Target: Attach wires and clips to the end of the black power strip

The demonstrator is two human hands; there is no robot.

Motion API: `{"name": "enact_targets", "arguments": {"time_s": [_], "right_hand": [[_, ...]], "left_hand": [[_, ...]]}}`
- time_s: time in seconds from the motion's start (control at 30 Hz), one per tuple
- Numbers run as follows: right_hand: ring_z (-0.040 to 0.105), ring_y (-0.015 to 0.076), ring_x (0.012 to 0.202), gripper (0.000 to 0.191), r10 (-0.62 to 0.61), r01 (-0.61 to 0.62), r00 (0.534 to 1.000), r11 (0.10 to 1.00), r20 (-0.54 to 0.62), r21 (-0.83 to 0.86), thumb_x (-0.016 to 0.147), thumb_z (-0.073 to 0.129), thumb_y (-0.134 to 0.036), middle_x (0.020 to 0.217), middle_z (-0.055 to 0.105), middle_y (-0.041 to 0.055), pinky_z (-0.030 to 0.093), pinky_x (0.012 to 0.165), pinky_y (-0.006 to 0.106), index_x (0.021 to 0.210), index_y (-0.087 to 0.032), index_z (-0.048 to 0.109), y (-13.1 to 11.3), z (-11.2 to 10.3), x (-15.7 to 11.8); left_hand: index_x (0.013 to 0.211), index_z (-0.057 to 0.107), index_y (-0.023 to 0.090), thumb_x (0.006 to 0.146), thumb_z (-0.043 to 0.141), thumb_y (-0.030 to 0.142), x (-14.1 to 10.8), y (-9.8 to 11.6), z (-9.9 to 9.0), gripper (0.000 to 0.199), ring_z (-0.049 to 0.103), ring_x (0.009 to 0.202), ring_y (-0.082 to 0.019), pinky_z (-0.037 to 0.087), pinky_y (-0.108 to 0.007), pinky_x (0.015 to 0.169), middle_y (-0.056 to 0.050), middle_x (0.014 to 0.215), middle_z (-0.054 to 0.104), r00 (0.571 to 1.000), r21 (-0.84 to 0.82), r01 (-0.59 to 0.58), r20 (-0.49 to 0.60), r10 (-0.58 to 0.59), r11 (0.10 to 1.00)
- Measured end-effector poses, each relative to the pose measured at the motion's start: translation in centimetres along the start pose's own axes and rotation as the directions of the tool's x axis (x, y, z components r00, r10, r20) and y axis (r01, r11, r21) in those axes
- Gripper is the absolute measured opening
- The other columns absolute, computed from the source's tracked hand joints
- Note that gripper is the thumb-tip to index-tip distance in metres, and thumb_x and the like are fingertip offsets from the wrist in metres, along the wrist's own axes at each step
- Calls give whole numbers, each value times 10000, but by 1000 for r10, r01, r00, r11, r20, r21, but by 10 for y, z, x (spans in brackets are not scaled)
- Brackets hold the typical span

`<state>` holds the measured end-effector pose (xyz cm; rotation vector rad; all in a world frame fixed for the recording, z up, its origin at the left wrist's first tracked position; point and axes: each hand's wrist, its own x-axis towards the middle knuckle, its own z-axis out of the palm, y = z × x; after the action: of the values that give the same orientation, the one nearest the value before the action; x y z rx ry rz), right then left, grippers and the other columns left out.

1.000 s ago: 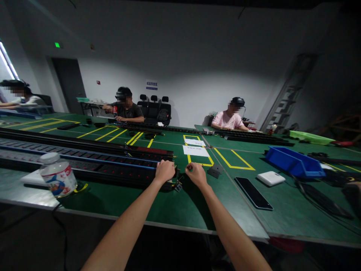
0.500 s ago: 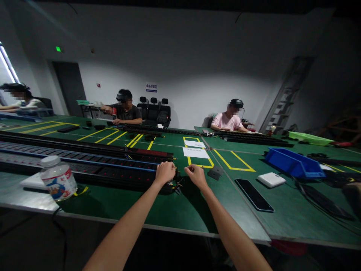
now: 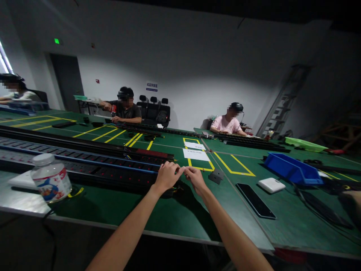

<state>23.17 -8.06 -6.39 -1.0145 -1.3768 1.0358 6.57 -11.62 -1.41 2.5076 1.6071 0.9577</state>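
Observation:
Long black slotted rails (image 3: 113, 174) with small red dots and a blue strip lie across the table from the left. At their right end is my left hand (image 3: 168, 175), its fingers curled and closed. My right hand (image 3: 195, 178) pinches with thumb and forefinger, the fingertips meeting those of my left hand. Whatever sits between the fingertips is too small to make out. Thin wires (image 3: 177, 191) stick out below my left hand at the rail's end. A dark flat plate (image 3: 216, 175) lies just right of my right hand.
On the right are a black phone (image 3: 255, 200), a white case (image 3: 271, 185) and a blue bin (image 3: 291, 169). A clear plastic jar (image 3: 51, 178) stands at left. White paper sheets (image 3: 196, 154) lie beyond my hands. Co-workers sit across the green table (image 3: 197, 222).
My right hand has moved left until its fingertips meet those of my left hand. The left hand has turned slightly toward the right. The camera view has shifted a little.

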Motion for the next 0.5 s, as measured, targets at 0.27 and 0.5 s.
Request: {"name": "enact_targets", "arguments": {"time_s": [0.27, 0.5], "right_hand": [[423, 96, 527, 512, 120, -140, 984, 979, 134, 150, 706, 727, -669, 601, 541, -3, 313, 485, 230, 703, -162, 654, -5, -5, -3], [428, 106, 460, 679, 167, -170, 984, 984, -65, -44, 838, 458, -758, 631, 587, 23, 286, 437, 234, 998, -150, 714, -4, -22, 14]], "left_hand": [[886, 670, 193, 1008, 381, 409, -4, 4, -18, 381, 581, 975, -217, 405, -349, 895, -82, 949, 673, 993, 95, -111, 58, 106, 989], [721, 560, 207, 967, 411, 369, -62, -6, -44, 330, 538, 695, -141, 375, -268, 661, -5, 753, 600, 996, -201, 85, 33, -80, 976]]}}
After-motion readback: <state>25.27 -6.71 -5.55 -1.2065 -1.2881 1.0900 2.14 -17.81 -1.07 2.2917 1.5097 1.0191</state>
